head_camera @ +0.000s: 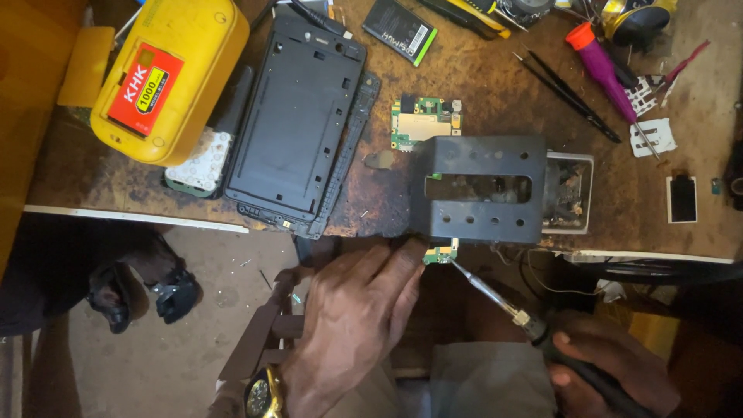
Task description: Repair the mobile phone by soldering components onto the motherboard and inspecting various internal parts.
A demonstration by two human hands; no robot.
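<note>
My left hand (352, 313), with a wristwatch on it, pinches a small green circuit board (441, 252) at the front edge of the workbench, just under a black metal stand (476, 190). My right hand (611, 364) grips the dark handle of a soldering iron (495, 298). Its metal tip touches the small board's right side. A larger green circuit board (424, 120) lies on the bench behind the stand.
A black tablet frame (294, 124) lies left of centre beside a yellow box (166, 73) and a white keypad (200, 162). Black tweezers (565, 93), a purple screwdriver (607, 70), a phone battery (400, 29) and small white parts sit at the back right. Sandals (143, 290) lie on the floor.
</note>
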